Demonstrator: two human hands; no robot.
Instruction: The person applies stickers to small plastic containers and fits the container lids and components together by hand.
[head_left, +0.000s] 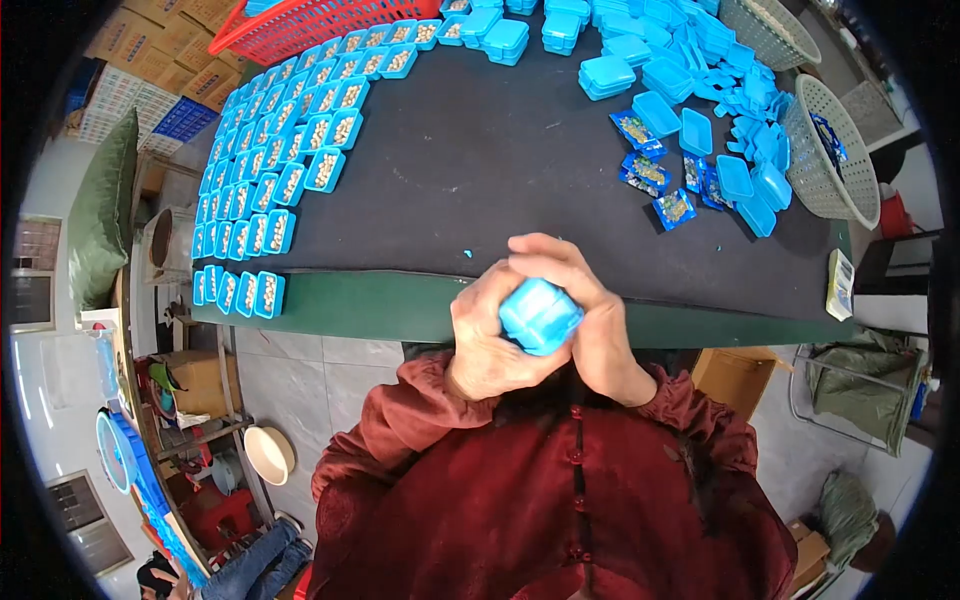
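A small light-blue plastic box is clasped between my two hands in front of my chest, above the near table edge. My left hand wraps round its left and lower side. From the right, my right hand presses against it, with its fingers bent over the top. The box's contents, if any, are hidden. On the left of the table, rows of open blue trays hold small pale, rounded pieces. Blue printed packets lie at the right beside loose blue trays.
A red basket stands at the far left. Two grey baskets, one nearer, line the right edge, by a heap of blue plastic parts. A yellow-white packet lies at the right corner. Another person's legs show lower left.
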